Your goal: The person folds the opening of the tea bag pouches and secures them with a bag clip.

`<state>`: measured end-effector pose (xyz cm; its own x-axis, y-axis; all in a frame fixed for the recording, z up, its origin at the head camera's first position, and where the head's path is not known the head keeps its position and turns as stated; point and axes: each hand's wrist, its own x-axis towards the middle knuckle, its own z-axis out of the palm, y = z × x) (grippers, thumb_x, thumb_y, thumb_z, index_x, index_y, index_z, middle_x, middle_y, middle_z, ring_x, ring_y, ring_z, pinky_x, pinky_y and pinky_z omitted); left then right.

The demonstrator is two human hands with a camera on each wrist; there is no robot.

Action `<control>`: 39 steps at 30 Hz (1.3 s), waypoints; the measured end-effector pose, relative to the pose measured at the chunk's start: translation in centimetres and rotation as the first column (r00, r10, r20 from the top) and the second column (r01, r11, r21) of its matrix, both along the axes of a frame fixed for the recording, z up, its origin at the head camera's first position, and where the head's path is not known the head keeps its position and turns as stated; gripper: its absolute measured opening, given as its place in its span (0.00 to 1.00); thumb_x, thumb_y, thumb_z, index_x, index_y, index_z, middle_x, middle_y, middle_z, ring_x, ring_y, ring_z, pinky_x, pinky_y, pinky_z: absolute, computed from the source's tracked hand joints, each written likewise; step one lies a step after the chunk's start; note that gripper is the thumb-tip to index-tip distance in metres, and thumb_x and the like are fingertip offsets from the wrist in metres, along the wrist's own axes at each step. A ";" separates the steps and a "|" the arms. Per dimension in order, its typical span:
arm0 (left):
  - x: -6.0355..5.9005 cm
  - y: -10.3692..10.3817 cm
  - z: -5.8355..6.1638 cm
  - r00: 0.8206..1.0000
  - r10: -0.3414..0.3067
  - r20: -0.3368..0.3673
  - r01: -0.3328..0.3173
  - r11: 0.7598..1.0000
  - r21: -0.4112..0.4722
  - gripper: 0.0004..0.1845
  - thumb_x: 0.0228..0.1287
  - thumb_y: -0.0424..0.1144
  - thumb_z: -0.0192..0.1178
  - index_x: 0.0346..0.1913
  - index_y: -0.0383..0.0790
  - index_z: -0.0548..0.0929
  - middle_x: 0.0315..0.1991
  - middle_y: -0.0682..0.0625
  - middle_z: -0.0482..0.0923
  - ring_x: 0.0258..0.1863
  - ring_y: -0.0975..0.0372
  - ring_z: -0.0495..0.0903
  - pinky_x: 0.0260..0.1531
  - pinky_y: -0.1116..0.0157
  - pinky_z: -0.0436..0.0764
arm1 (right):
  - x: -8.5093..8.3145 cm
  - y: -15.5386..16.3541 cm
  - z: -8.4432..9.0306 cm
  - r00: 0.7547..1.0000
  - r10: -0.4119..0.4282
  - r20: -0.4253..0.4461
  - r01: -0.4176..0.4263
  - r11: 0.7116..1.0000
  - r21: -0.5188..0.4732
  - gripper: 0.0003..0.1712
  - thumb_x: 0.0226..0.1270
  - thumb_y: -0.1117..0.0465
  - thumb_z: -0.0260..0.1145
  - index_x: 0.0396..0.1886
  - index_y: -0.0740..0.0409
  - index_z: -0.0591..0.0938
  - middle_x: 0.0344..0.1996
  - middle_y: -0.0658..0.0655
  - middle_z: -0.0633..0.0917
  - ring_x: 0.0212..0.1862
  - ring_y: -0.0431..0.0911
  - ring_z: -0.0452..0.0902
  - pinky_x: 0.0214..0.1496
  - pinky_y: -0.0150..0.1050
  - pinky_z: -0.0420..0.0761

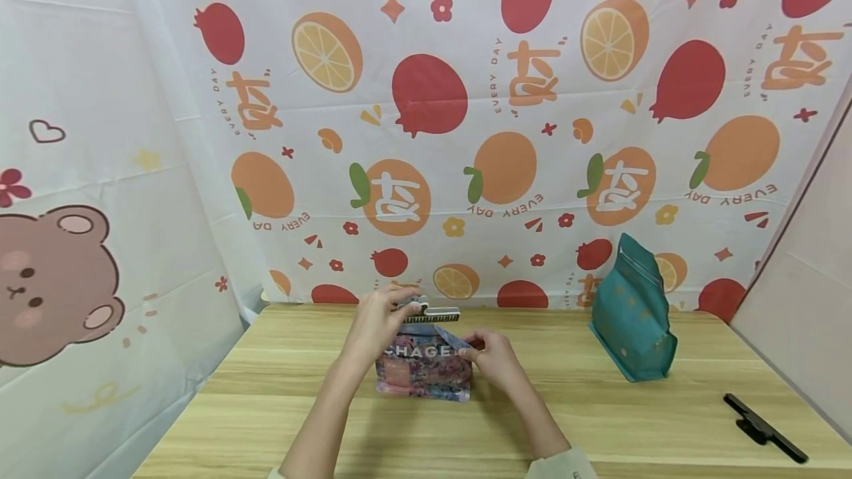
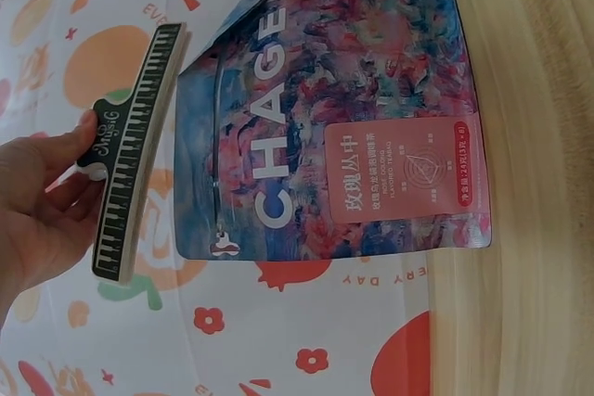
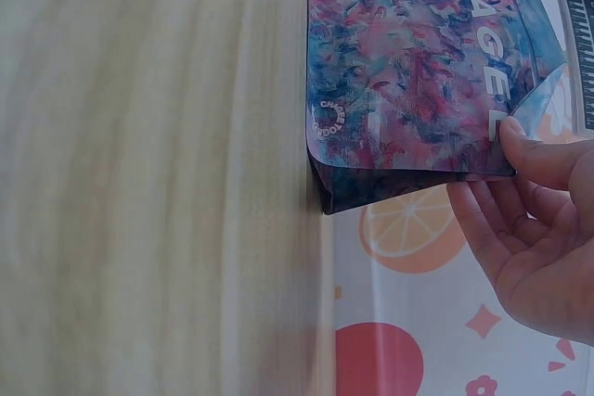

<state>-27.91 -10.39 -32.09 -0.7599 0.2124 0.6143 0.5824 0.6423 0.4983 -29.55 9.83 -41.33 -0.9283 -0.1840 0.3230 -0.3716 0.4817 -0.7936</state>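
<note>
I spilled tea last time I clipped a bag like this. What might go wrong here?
The floral pouch stands upright, steadied only by the right hand pinching its top corner; it may tip. The left hand holds the clip just above the folded top, not yet on it, so it might bite crooked and leave a gap.

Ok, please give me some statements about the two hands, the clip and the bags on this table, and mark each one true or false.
1. The left hand holds a piano-key clip. True.
2. The right hand pinches the floral bag at its upper corner. True.
3. The teal bag lies flat. False: it stands upright.
4. The clip is clamped on the floral bag. False: it is apart from it.
5. A black clip lies on the table. True.
</note>
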 end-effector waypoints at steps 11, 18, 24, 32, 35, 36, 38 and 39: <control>-0.7 0.6 0.0 0.997 -0.027 -0.067 0.022 0.997 -0.080 0.09 0.48 0.31 0.68 0.36 0.36 0.87 0.37 0.44 0.82 0.38 0.53 0.80 0.36 0.57 0.78 | -0.1 0.1 0.0 1.000 -0.002 -0.005 0.002 1.000 -0.004 0.04 0.56 0.70 0.66 0.32 0.65 0.81 0.26 0.52 0.79 0.30 0.43 0.72 0.31 0.37 0.74; -0.6 0.7 0.4 0.999 -0.035 -0.029 0.033 0.996 -0.079 0.09 0.49 0.29 0.67 0.37 0.34 0.86 0.38 0.42 0.82 0.40 0.52 0.81 0.35 0.62 0.80 | 0.0 -0.1 -0.1 1.000 -0.002 0.017 0.002 1.000 -0.002 0.03 0.57 0.69 0.66 0.32 0.64 0.82 0.27 0.51 0.79 0.32 0.42 0.72 0.33 0.37 0.75; -0.7 1.0 0.4 0.998 -0.046 -0.048 0.039 0.990 -0.135 0.08 0.49 0.30 0.67 0.35 0.36 0.87 0.40 0.40 0.81 0.45 0.48 0.78 0.41 0.56 0.77 | 0.1 -0.1 -0.1 1.000 -0.002 0.006 0.002 1.000 -0.004 0.04 0.57 0.70 0.66 0.33 0.64 0.82 0.27 0.51 0.80 0.32 0.43 0.73 0.33 0.37 0.75; -1.4 1.8 0.1 0.988 -0.131 -0.077 0.111 0.969 -0.223 0.05 0.48 0.29 0.68 0.31 0.34 0.87 0.30 0.46 0.83 0.33 0.56 0.82 0.32 0.63 0.79 | 0.0 0.0 -0.2 1.000 0.006 -0.001 -0.006 1.000 -0.020 0.03 0.57 0.69 0.66 0.30 0.65 0.79 0.26 0.52 0.78 0.29 0.43 0.71 0.28 0.36 0.73; -1.5 2.0 0.1 0.986 -0.146 -0.080 0.121 0.958 -0.261 0.05 0.47 0.29 0.68 0.30 0.34 0.87 0.28 0.48 0.82 0.29 0.59 0.81 0.30 0.66 0.79 | 0.0 0.0 -0.2 1.000 0.009 0.000 -0.009 1.000 -0.022 0.04 0.57 0.69 0.66 0.27 0.64 0.78 0.25 0.52 0.77 0.28 0.42 0.69 0.26 0.35 0.72; -1.5 2.1 0.1 0.985 -0.149 -0.083 0.121 0.953 -0.279 0.05 0.47 0.29 0.68 0.30 0.34 0.87 0.27 0.48 0.82 0.29 0.59 0.80 0.30 0.66 0.78 | -0.1 0.1 -0.3 1.000 0.009 0.001 -0.009 1.000 -0.021 0.04 0.56 0.69 0.66 0.27 0.64 0.78 0.24 0.52 0.77 0.27 0.42 0.69 0.26 0.35 0.71; -1.4 2.2 0.2 0.985 -0.152 -0.080 0.121 0.944 -0.306 0.04 0.48 0.30 0.68 0.30 0.35 0.87 0.27 0.49 0.81 0.29 0.59 0.80 0.31 0.65 0.78 | -0.1 0.1 -0.3 1.000 0.013 -0.003 -0.013 1.000 -0.021 0.05 0.56 0.69 0.67 0.26 0.64 0.78 0.24 0.52 0.77 0.27 0.42 0.69 0.26 0.35 0.71; -1.4 2.2 0.3 0.985 -0.154 -0.081 0.121 0.939 -0.321 0.04 0.48 0.30 0.68 0.30 0.35 0.87 0.26 0.49 0.81 0.29 0.59 0.79 0.32 0.65 0.78 | -0.2 0.1 -0.3 1.000 0.014 -0.007 -0.014 1.000 -0.021 0.05 0.56 0.69 0.67 0.26 0.64 0.78 0.23 0.52 0.77 0.27 0.42 0.69 0.25 0.35 0.71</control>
